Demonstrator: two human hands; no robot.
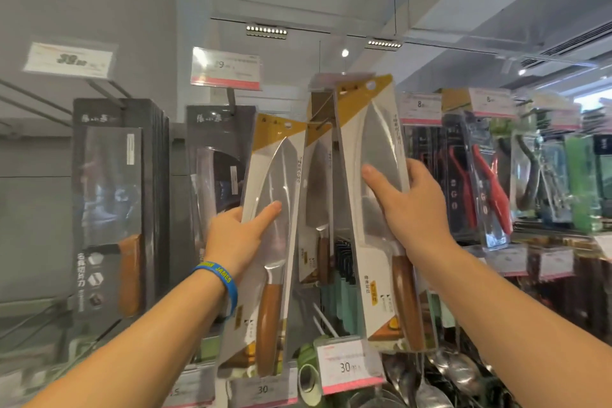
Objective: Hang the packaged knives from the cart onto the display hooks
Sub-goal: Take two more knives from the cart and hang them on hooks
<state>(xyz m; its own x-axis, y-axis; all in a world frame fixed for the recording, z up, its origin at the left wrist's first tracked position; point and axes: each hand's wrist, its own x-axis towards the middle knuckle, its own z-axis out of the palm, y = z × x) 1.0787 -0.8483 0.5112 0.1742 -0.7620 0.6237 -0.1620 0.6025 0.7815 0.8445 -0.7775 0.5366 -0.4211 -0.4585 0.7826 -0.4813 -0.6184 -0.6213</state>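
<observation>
A hung knife pack (316, 182) is filling the gap between my left pack (281, 175) and right pack (374, 142); black boxes (112, 202) are crowding left.

Grey display wall (33, 209) with metal hooks (102, 89), front ends carrying price tags (225, 69). Far left: stack of black boxed knives (109, 209) hanging. Just right: second black stack (215, 149). Centre: yellow-topped packaged knife (318, 195) hanging on hook. Right: red-handled tools (490, 185) in clear packs. Lower right: steel ladles (447, 378), lower tag (347, 364) reading 30.
</observation>
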